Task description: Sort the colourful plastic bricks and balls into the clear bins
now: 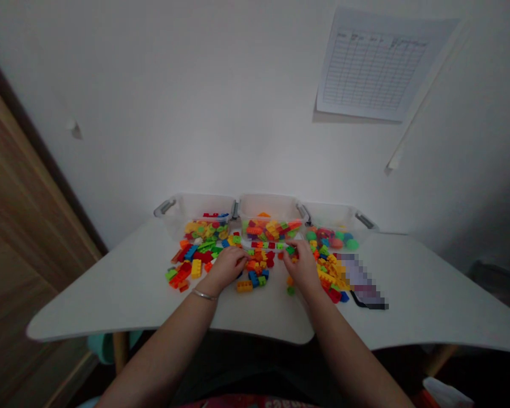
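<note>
Many small coloured building bricks [195, 262] lie spread over the white table [123, 289]. My left hand [226, 266], with a thin bracelet on the wrist, rests curled on the pile near the middle; what its fingers hold is hidden. My right hand [300, 264] is close beside it, fingers pinched at a green brick [289, 250] and small red and orange bricks. Between the two hands lie orange, blue and red bricks [257, 266]. An orange brick [244, 286] sits just in front of my left hand.
Three clear plastic tubs stand in a row at the table's back: left tub [174, 211], middle tub [267, 205], right tub [344, 218], each holding bricks. A blurred-out object [363, 283] lies right of the pile. A printed sheet [376, 68] hangs on the wall.
</note>
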Motion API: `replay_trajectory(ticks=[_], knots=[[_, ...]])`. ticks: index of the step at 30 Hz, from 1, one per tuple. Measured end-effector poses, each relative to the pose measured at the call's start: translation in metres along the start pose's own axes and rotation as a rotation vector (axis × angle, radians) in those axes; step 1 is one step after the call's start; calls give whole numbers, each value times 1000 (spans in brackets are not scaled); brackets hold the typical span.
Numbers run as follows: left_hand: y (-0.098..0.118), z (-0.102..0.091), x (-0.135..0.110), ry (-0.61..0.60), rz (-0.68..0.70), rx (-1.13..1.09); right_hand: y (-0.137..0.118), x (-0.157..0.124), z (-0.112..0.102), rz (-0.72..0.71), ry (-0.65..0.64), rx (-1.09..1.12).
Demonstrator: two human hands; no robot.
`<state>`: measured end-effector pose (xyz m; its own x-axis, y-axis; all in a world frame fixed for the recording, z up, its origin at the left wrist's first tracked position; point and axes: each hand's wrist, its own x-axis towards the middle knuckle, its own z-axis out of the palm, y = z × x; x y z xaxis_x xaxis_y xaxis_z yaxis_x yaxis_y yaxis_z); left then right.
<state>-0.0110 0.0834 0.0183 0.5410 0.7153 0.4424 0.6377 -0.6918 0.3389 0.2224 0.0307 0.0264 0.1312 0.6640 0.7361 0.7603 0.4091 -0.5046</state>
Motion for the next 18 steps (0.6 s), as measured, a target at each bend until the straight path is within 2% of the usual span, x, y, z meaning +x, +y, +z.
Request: replay_trajectory(ticks=[5,8,12,16,18], knots=[[1,-4,-3,8,0,1,-7,50,-23,-40,125,3],[1,-5,-4,6,-2,-2,-6,82,-27,-109,154,20],[1,-4,-3,0,-3,-2,5,107,-12,-75,137,27],[2,-5,-2,-5,-1,-1,17,111,9,49,23,-78],[2,-6,-2,-8,0,0,19,109,15,61,-29,-170]])
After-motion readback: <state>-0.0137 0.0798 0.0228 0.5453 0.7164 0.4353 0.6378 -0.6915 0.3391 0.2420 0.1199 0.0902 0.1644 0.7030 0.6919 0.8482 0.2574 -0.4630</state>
